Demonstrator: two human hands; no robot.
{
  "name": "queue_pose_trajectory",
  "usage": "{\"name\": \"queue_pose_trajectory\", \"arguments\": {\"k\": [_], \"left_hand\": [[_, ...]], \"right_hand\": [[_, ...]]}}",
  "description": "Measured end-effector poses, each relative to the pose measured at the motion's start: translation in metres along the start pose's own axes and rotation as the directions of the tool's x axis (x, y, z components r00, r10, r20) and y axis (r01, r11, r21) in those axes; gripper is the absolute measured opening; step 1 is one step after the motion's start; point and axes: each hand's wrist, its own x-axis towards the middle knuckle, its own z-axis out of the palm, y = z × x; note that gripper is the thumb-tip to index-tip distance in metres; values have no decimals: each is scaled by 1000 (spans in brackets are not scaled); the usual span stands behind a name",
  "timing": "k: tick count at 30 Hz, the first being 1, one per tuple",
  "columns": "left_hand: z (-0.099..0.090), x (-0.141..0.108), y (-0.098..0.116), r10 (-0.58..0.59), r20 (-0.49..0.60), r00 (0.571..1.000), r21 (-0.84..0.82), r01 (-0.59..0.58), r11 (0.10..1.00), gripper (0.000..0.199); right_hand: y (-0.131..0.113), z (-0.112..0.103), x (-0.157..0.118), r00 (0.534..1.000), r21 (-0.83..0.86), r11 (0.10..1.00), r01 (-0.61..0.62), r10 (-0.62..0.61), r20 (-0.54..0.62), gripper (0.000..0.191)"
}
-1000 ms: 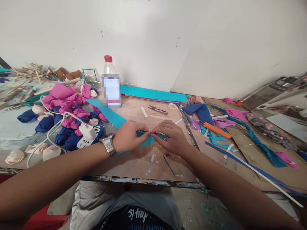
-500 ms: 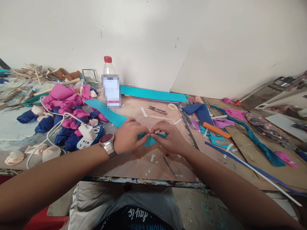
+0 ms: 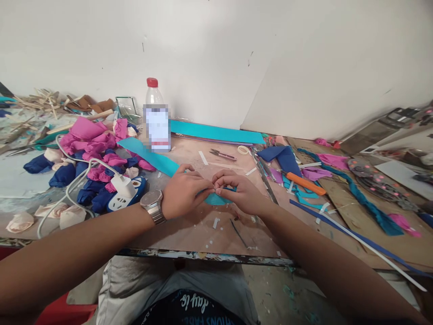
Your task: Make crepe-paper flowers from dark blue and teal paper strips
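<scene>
My left hand (image 3: pixel 186 192), with a metal watch (image 3: pixel 153 206) on its wrist, pinches a turquoise strip (image 3: pixel 149 155) near the middle of the table. The strip's long end runs from behind this hand up to the left. My right hand (image 3: pixel 241 192) is closed on the same strip, its fingertips against those of the left. A small folded part of the strip shows below the fingertips. Behind the hands lie small thread snips (image 3: pixel 223 155) and a roll of tape (image 3: pixel 242 150).
Pink, blue and cream fabric rosettes (image 3: pixel 89 140) crowd the left around a power strip (image 3: pixel 126 194) with a white cable. A bottle (image 3: pixel 154 95) and a phone (image 3: pixel 158 128) stand by the wall. An orange cutter (image 3: pixel 306 183) and fabric scraps lie to the right.
Both hands have shifted slightly right and their fingers have closed in more. The left wrist has turned a little, and the folded turquoise part now shows lower, beneath the fingertips.
</scene>
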Motion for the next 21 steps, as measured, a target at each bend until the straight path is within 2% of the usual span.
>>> {"name": "queue_pose_trajectory", "arguments": {"k": [6,12,21], "left_hand": [[2,0,-5,-49,18,999,-49,50,998,29],[3,-1,-2,-45,41,998,-118,50,992,26],[3,-2,-3,-63,52,997,-155,71,985,24]], "right_hand": [[4,-2,0,999,14,1000,-22,22,-29,18],[3,-4,0,999,36,999,-23,22,29,19],[7,-4,1,998,103,994,-44,40,43,19]]}}
